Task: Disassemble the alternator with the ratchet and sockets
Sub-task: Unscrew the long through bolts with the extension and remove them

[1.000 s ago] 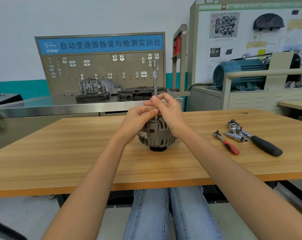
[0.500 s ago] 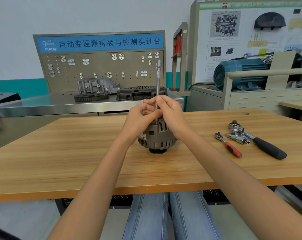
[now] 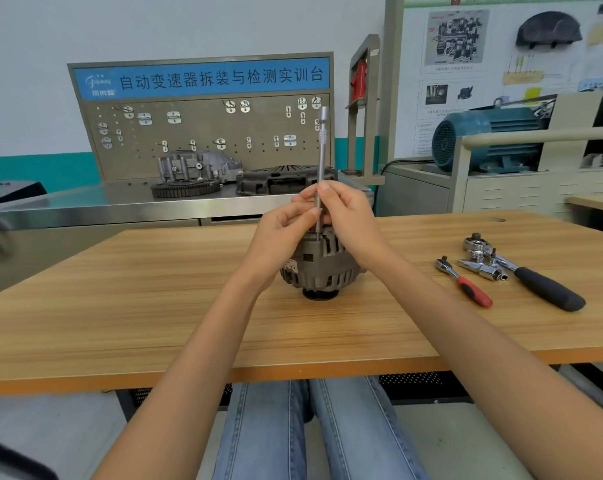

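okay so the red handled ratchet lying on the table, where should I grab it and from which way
Grip the red ratchet by its red handle, the end nearer you, coming from above with the right hand. It lies flat with bare table around the handle, while sockets and the black-handled ratchet crowd its head end.

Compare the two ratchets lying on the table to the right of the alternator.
The red-handled ratchet is the shorter and slimmer; the black-handled ratchet is longer and thicker. The red one lies nearer the alternator, the black one farther right. Sockets lie between them, against the black one's head. Both lie flat on the table, heads away, untouched.
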### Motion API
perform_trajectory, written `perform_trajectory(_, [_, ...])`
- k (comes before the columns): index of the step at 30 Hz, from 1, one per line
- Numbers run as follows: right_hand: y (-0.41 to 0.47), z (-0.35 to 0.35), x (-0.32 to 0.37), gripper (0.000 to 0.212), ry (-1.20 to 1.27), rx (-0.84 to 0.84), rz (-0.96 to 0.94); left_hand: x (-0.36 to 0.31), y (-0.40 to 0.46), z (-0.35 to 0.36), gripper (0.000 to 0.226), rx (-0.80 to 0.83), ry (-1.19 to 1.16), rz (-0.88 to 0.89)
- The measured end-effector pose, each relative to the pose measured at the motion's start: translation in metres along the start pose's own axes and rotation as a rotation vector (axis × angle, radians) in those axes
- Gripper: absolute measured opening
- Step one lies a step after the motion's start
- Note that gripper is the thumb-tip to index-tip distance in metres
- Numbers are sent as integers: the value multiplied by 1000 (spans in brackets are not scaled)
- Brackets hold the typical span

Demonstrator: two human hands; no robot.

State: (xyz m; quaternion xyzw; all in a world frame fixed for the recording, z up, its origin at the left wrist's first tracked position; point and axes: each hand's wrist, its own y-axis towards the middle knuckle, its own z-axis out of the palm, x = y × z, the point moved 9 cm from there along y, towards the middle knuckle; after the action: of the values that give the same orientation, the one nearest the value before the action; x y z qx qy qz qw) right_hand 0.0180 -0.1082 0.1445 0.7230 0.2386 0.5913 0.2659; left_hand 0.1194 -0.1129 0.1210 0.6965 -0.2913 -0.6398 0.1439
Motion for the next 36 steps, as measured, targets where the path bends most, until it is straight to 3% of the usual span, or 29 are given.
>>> perform_trajectory(7, [4, 0, -1, 29, -38, 28, -2, -5, 2, 2, 25, 15, 99, 46])
perform_trajectory(17, [5, -10, -8, 28, -12, 1, 19, -10, 15, 14, 24, 205, 109, -7])
perform_trajectory(23, [5, 1, -3, 26, -45, 15, -5, -3, 14, 4, 13, 59, 54, 32])
perform_trajectory(28, [0, -3, 3, 6, -7, -59, -76, 0, 16, 0, 6, -59, 81, 53])
perform_trajectory(31, [1, -3, 9, 10, -32, -34, -105, -1, 14, 2, 5, -40, 46, 49])
perform_trajectory(36, [-1, 0, 6, 15, 15, 13, -59, 2, 9, 4, 25, 46, 9, 32])
